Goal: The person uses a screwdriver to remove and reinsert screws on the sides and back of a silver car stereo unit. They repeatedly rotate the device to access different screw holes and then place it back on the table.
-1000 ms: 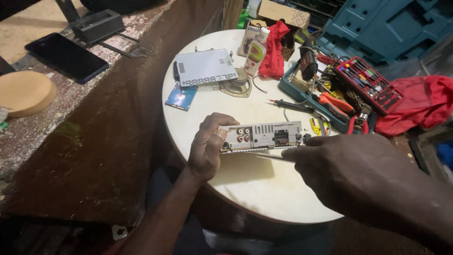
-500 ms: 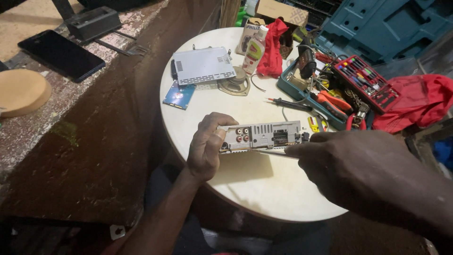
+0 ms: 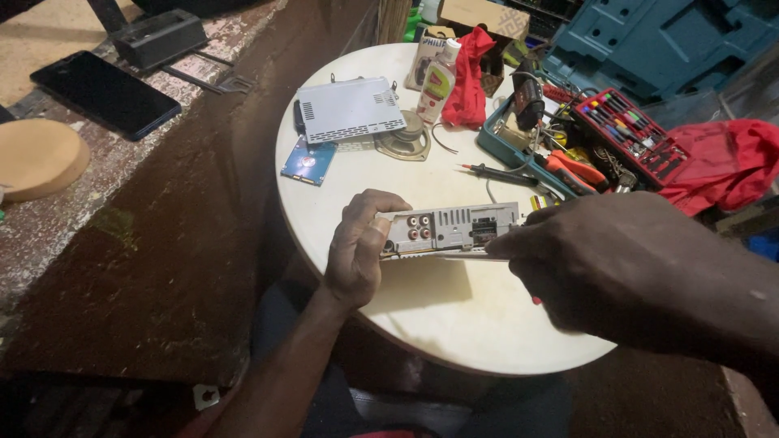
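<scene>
A: Starting at the grips. The left hand (image 3: 357, 251) is clasping the left end of the stereo unit (image 3: 450, 230), fingers curled over the top, thumb at the end face. It is holding the unit on edge, rear panel facing the camera.

B: And the right hand (image 3: 600, 264)?

A: It is closing around a thin tool, probably a screwdriver. A slim metal shaft (image 3: 450, 256) is running along the unit's lower edge, and a bit of red is peeking out under the palm. The handle itself is hidden, so the grasp is clenched on something I am only partly seeing.

B: Where is the unit sitting?

A: Near the middle of the round table (image 3: 454, 324), lifted or propped just above it and casting a shadow toward the person.

B: Progress?

A: Judging only: the casing is looking closed, with sockets and connector all in place at the back. The shaft is lying at the bottom seam, so the opening work is looking early. Whether any screws are out I cannot tell.

B: Surroundings?

A: Behind the unit, a probe (image 3: 497, 172) is lying on the table. Further back, a grey vented box (image 3: 350, 109), a blue drive (image 3: 308, 161), a speaker (image 3: 403, 143), a bottle (image 3: 438, 81) and a red cloth (image 3: 469, 77). To the right, a bit case (image 3: 631, 134). On the left counter, a phone (image 3: 105, 93).
</scene>
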